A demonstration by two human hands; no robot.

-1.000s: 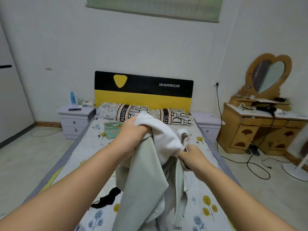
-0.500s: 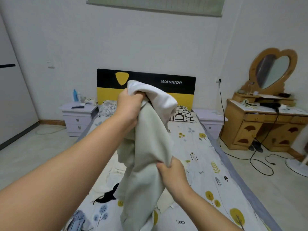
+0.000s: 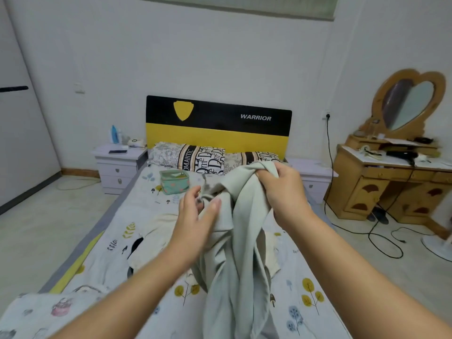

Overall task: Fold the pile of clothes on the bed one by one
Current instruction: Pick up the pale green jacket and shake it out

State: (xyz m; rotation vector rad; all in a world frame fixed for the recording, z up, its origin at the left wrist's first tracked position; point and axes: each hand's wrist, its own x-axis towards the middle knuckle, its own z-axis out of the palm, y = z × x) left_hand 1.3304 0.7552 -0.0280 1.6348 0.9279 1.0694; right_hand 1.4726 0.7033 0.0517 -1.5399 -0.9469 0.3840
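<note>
A pale grey-green garment [image 3: 244,241] hangs in front of me over the bed [image 3: 137,211]. My right hand [image 3: 281,192] grips its bunched top edge and holds it up. My left hand [image 3: 195,216] is lower and to the left, fingers straight and spread, touching a fold of the same garment; the fingertips are blurred. Under the hanging cloth a cream garment with black patches [image 3: 156,231] lies crumpled on the printed sheet. Another printed piece of clothing [image 3: 49,311] lies at the bed's near left corner.
A teal pouch [image 3: 174,181] sits near the pillows [image 3: 195,157] below the black and yellow headboard. A white nightstand [image 3: 117,165] stands left of the bed. A wooden dresser [image 3: 391,182] stands on the right, with black cables [image 3: 381,241] and a fan base [image 3: 437,245] on the floor.
My left hand has let go of the garment's top and dropped lower. My right hand has moved up from the middle of the cloth and now holds the top.
</note>
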